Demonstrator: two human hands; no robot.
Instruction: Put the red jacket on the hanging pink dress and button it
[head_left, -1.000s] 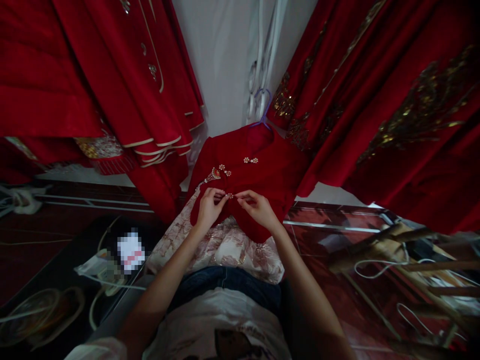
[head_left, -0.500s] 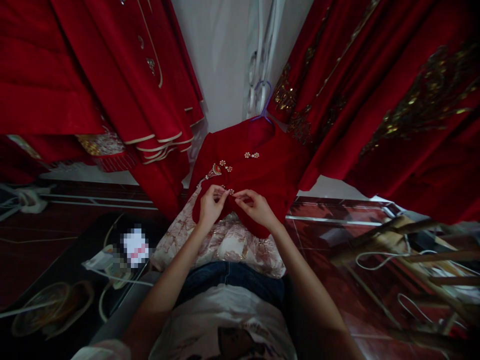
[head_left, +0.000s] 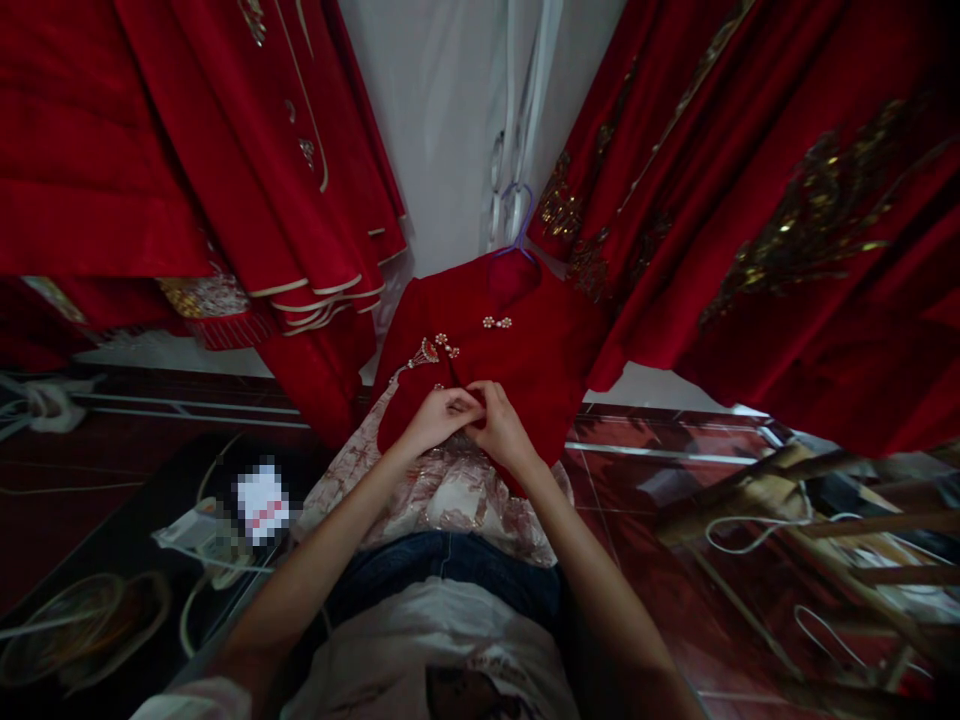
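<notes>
Left hand [head_left: 437,420], fingers curled, tips meeting bent fingers of right hand [head_left: 501,428]; cannot tell whether either pinches anything. Red jacket [head_left: 547,365] under and beyond fingers, over pale patterned fabric [head_left: 356,480]. Near left, black table [head_left: 142,545]; far left, red garment [head_left: 262,170]; far middle, purple hanger [head_left: 520,232]; far right, gold-trimmed garment [head_left: 697,270]; near right, tiled floor [head_left: 630,540].

Hands [head_left: 501,427], centre: 2 | red garment [head_left: 547,350], centre: 1 | purple hanger [head_left: 520,238], upper centre: 1 | fan-shaped ornament [head_left: 428,351], centre: 1 | pixelated item [head_left: 261,503], lower left: 1
</notes>
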